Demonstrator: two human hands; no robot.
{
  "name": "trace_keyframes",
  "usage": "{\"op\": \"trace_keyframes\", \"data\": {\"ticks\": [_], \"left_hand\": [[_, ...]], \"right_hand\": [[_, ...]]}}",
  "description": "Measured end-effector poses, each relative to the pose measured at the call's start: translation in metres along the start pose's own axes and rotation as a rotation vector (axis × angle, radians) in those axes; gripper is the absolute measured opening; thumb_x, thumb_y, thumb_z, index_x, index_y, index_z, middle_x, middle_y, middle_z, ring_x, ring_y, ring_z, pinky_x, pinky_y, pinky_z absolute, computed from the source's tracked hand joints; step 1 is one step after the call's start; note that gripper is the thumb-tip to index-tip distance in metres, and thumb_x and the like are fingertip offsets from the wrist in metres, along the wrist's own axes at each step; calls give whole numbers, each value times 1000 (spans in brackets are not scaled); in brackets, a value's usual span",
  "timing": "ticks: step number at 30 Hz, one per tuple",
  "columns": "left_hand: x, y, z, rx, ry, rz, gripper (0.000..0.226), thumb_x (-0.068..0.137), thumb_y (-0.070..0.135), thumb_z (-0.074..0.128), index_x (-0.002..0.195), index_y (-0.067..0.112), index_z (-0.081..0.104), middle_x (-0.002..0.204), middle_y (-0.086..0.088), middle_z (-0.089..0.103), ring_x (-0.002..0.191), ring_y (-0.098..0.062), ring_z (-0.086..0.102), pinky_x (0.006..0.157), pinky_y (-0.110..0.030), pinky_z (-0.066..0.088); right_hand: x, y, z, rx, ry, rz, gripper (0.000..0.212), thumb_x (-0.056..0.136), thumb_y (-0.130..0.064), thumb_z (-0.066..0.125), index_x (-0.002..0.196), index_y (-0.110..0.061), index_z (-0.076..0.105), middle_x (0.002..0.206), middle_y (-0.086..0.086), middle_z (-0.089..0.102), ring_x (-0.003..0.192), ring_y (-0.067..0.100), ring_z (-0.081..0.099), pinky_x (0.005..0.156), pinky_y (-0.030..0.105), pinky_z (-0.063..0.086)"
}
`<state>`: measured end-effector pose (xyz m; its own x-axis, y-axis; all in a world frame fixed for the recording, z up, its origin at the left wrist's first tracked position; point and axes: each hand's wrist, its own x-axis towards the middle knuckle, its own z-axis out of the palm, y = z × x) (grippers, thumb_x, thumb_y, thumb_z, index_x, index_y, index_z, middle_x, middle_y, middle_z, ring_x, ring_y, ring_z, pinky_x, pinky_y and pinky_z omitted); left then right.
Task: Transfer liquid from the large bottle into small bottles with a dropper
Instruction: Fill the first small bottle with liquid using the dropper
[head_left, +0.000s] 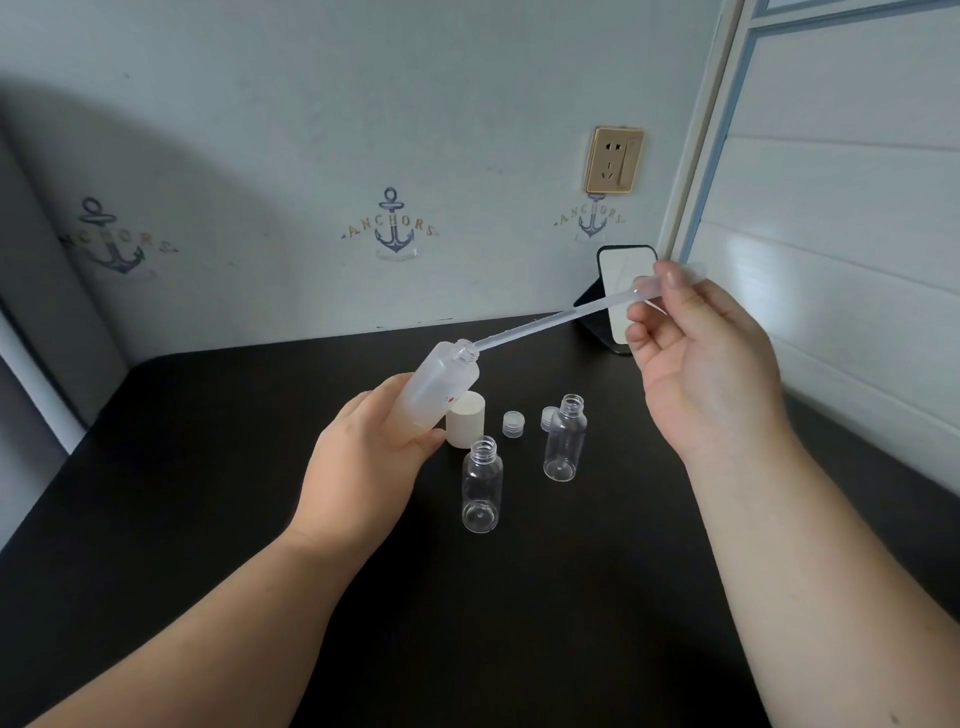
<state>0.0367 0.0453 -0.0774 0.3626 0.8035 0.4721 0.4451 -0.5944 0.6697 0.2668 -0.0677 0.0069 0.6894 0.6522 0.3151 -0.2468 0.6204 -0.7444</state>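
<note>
Dark tabletop (208, 519) spreads beneath my two bare arms as I work at a wall papered with anchor prints (393, 228). My left hand (363, 457) curls round the base of the large bottle (441, 382), a frosted one, lifted clear of the table and tilted so its open mouth faces up and to the right. At that mouth sits the tip of the dropper (550, 322), a long clear tube slanting up to the right. Below, its white cap (466, 420) stands on the table; nearer me, one small bottle (482, 486) stands upright and uncapped. To the right lie two small clear caps (513, 422), then a second small bottle (565, 439), also upright and open. Farther right, my right hand (701, 364) pinches the dropper's bulb between thumb and fingertips. Behind it a small mirror (623, 296) leans near a gold wall socket (613, 160)
</note>
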Motion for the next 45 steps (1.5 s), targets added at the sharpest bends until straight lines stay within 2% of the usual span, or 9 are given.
{"op": "trace_keyframes", "data": {"ticks": [5, 12, 16, 22, 30, 35, 37, 41, 45], "left_hand": [[1, 3, -1, -3, 1, 27, 50, 87, 31, 73, 115, 58, 40, 108, 55, 43, 103, 26, 41, 72, -15, 36], [2, -2, 0, -58, 14, -20, 47, 87, 38, 74, 104, 71, 44, 106, 48, 49, 101, 20, 48, 71, -17, 40], [1, -3, 1, -126, 0, -77, 45, 86, 43, 74, 97, 74, 44, 102, 41, 56, 87, 3, 62, 72, -28, 52], [3, 0, 1, -175, -7, -146, 46, 86, 46, 75, 91, 76, 41, 93, 50, 54, 85, 24, 53, 63, -17, 43], [7, -10, 7, -206, 15, -228, 56, 83, 49, 77, 130, 39, 48, 98, 33, 54, 93, 7, 56, 70, -13, 40], [2, -8, 2, -282, -24, -229, 63, 82, 51, 76, 136, 42, 44, 101, 38, 52, 89, 17, 54, 70, -11, 41], [-1, -7, -3, -362, 43, -239, 59, 87, 42, 73, 139, 36, 45, 114, 30, 57, 102, 12, 57, 80, -17, 47], [-16, 3, -19, -282, 343, -76, 53, 74, 17, 63, 125, 30, 53, 116, 11, 58, 94, -5, 59, 75, -24, 49], [-32, 19, -21, -252, 137, 114, 39, 71, 11, 57, 107, 27, 62, 95, 11, 64, 76, -16, 61, 66, -33, 53]], "right_hand": [[-1, 9, -14, 91, 50, -2, 11, 94, -15, 65, 101, -7, 65, 84, 2, 73, 71, 13, 66, 71, 23, 54], [2, 10, -32, 154, 93, -2, 10, 95, -16, 65, 98, -7, 67, 87, 1, 74, 74, 13, 67, 73, 23, 54], [0, 11, -39, 174, 101, 21, 13, 94, -17, 65, 101, -6, 66, 87, 0, 73, 73, 11, 65, 72, 22, 53], [0, 15, -48, 207, 115, 93, 17, 95, -15, 64, 107, -4, 68, 85, 3, 71, 68, 10, 64, 70, 21, 52], [0, 17, -51, 184, 72, 124, 20, 95, -15, 65, 85, -8, 80, 82, 3, 70, 67, 10, 62, 66, 21, 52], [3, 15, -53, 179, 64, 125, 20, 94, -15, 66, 83, -9, 81, 82, 3, 70, 67, 10, 61, 65, 21, 51], [3, 16, -53, 173, 59, 119, 19, 93, -15, 67, 83, -9, 81, 82, 4, 70, 67, 11, 61, 65, 21, 51], [2, 18, -54, 151, 58, 120, 16, 94, -14, 67, 85, -8, 79, 83, 4, 69, 66, 11, 60, 66, 21, 51], [1, 18, -54, 138, 39, 118, 16, 93, -13, 66, 84, -8, 79, 83, 4, 69, 68, 11, 61, 68, 21, 52]]}}
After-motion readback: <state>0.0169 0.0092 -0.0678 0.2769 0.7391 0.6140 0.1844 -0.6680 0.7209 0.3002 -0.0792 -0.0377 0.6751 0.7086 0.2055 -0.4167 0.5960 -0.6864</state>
